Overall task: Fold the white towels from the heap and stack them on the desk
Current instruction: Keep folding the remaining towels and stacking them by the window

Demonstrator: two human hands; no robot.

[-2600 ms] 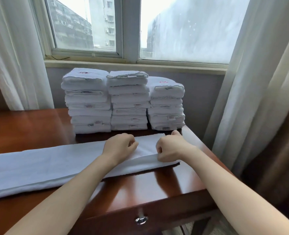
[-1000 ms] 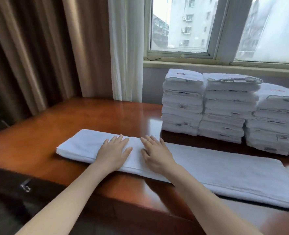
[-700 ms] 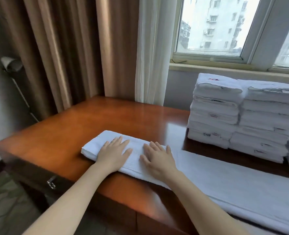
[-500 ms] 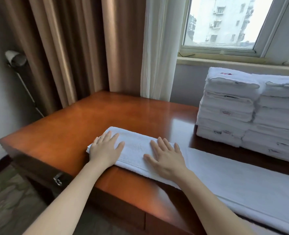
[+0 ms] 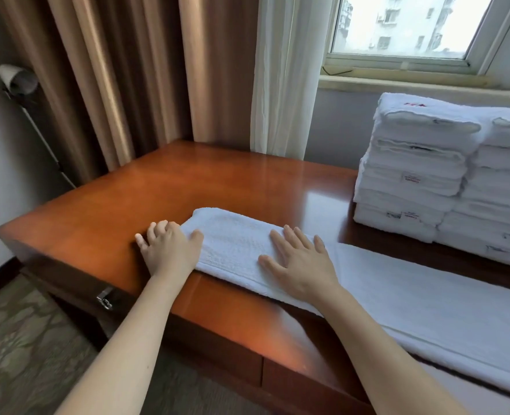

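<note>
A long white towel (image 5: 397,298), folded into a narrow strip, lies across the wooden desk (image 5: 188,187) and runs off the frame at the right. My left hand (image 5: 168,250) is at the strip's left end, with the thumb on top of the cloth and the fingers curled at its edge on the wood. A little further right, my right hand (image 5: 300,263) lies flat on the towel with its fingers spread. Stacks of folded white towels (image 5: 415,169) stand at the back right of the desk, under the window.
Brown curtains (image 5: 113,79) and a white sheer curtain (image 5: 283,73) hang behind the desk's left part. A lamp on a thin stand (image 5: 18,80) leans by the wall at the far left. The desk's left edge and a drawer handle (image 5: 105,298) are close to my left arm.
My view has swung left along the towel. Both hands slid left over the strip; my left hand went from lying flat on it to taking hold of its left end.
</note>
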